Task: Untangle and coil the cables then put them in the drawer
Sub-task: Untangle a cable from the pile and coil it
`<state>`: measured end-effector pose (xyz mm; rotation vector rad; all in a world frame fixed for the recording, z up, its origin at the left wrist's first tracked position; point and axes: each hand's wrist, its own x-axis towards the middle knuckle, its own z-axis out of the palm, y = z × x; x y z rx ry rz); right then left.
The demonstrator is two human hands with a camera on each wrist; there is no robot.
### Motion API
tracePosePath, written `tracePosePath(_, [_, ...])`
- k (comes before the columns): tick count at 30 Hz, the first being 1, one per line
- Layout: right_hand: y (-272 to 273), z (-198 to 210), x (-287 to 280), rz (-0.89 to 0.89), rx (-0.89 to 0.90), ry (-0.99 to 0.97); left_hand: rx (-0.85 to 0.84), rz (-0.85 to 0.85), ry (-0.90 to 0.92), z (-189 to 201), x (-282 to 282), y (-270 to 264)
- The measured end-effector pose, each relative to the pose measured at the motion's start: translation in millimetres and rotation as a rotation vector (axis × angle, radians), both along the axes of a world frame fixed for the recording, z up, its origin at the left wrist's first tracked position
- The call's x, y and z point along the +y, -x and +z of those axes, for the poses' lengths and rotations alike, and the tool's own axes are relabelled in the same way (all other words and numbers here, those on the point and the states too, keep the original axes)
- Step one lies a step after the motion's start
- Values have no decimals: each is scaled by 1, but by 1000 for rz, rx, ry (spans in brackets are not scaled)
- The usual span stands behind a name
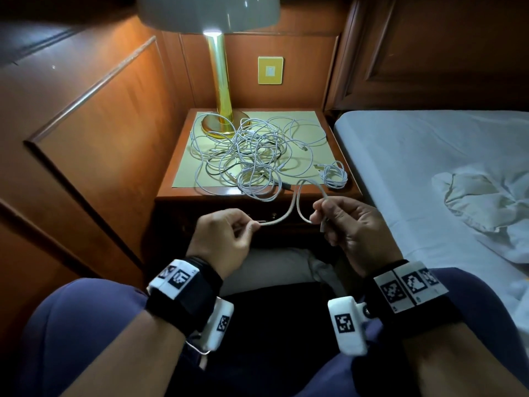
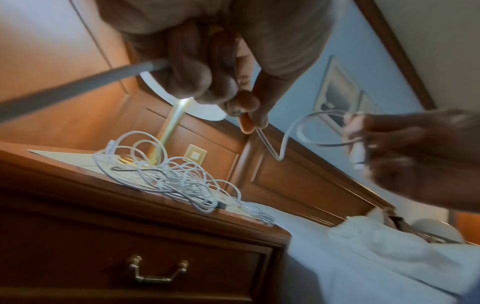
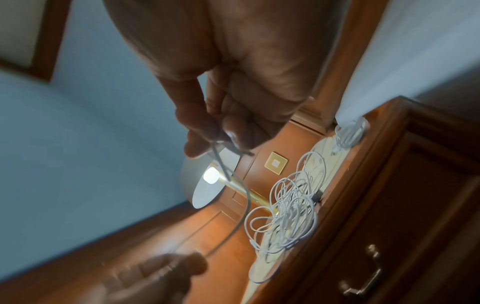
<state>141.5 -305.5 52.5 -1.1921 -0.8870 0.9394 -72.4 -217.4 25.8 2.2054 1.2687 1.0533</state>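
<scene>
Wood-panelled bedside corner: one cable is being pulled clear of a tangle and started into a coil.

Lamplight is falling on the table (image 1: 337, 138), where the tangle (image 1: 252, 150) of white cables is lying on a pale mat beside the lamp (image 1: 220, 81), and one finished coil (image 1: 333, 174) is being kept apart at the near right corner, probably so it cannot be caught up again. A free cable (image 1: 296, 202) is being held in front of the table edge: its run is being pinched between thumb and fingertip of the left hand (image 1: 226, 239), while the first small loop and a plug end are being gripped in the curled fingers of the right hand (image 1: 349, 224), so length can be fed across loop by loop. The drawer (image 2: 155, 267) below is being left closed; nothing is judged stowed yet.
</scene>
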Motion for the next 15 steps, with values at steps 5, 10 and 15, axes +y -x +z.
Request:
tracePosePath(5, [10,-3,-4,-61,-240,10,-71,-238,-41,-2,-17,-14])
tracePosePath(10, [8,-15,-2,91,-541,65,-166,-345,-35,2,-20,-15])
tracePosePath(15, [10,-17,1,277,-632,157,-209,-342,-7,-1,-17,-14])
